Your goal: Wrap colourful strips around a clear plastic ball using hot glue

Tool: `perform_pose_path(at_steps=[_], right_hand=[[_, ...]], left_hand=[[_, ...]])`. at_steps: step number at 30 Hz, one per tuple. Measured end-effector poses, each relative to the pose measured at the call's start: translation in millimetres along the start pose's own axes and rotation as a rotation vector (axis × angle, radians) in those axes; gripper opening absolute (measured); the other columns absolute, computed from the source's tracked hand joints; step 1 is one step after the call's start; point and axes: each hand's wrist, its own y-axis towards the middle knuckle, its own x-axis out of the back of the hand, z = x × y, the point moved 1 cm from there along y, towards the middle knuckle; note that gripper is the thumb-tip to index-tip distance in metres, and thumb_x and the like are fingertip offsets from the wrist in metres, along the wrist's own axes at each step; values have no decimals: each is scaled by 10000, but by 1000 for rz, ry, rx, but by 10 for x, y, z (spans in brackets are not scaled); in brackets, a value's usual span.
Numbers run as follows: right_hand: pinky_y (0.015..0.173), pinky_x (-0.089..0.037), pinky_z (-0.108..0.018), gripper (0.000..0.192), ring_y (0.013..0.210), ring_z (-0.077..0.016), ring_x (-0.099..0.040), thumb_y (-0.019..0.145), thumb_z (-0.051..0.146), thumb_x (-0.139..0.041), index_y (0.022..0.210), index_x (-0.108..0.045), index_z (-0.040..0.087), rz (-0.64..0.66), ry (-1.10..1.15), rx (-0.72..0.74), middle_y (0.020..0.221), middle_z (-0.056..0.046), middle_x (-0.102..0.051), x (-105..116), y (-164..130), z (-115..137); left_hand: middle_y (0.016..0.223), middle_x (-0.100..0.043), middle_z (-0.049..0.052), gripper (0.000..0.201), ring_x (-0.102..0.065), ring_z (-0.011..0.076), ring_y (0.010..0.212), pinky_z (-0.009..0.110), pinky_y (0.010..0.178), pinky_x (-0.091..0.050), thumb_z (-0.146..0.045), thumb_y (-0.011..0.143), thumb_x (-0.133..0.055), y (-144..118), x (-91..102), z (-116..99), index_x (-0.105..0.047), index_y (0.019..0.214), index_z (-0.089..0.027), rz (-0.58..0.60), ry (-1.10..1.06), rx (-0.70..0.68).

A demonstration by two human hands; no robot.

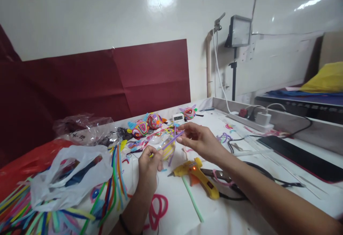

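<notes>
Above the worktop, both hands' fingers are pinching shut on a purple pipe cleaner, left hand, right hand; forearm is risking brushing the hot glue gun.

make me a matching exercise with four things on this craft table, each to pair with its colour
Things:
1. glue gun
2. plastic bag
3. pipe cleaner held between both hands
4. paper sheet on the wall

Colours:
A. dark red
B. purple
C. yellow
D. white

Pairs: 1-C, 2-D, 3-B, 4-A
</notes>
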Motion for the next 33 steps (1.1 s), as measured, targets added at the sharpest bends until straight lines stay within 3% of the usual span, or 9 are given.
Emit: perform_pose_path(at_steps=[7, 24, 33], right_hand=[[513, -351, -244, 398, 553, -112, -432, 734, 542, -682, 771, -700, 146, 5, -29, -39, 605, 6, -551, 9, 26, -108], [507, -337, -235, 449, 556, -114, -428, 642, 592, -733, 685, -674, 150, -26, -16, -109, 588, 6, -561, 11, 37, -176], [478, -284, -227, 431, 492, -84, -398, 506, 520, -834, 632, -645, 154, 46, 150, -296, 503, 53, -509, 27, 61, -162]], left_hand=[[350, -393, -100, 347, -351, 68, 338, 188, 406, -323, -399, 656, -729, 1, 16, 19, -433, 623, -220, 8, 72, -6], [361, -392, -97, 338, -363, 64, 331, 186, 410, -307, -389, 663, -743, -69, -19, -1, -460, 622, -209, 63, 85, -57], [424, -405, -88, 332, -351, 50, 336, 185, 406, -292, -399, 670, -733, -85, -22, -11, -470, 631, -200, 94, 43, -96]])
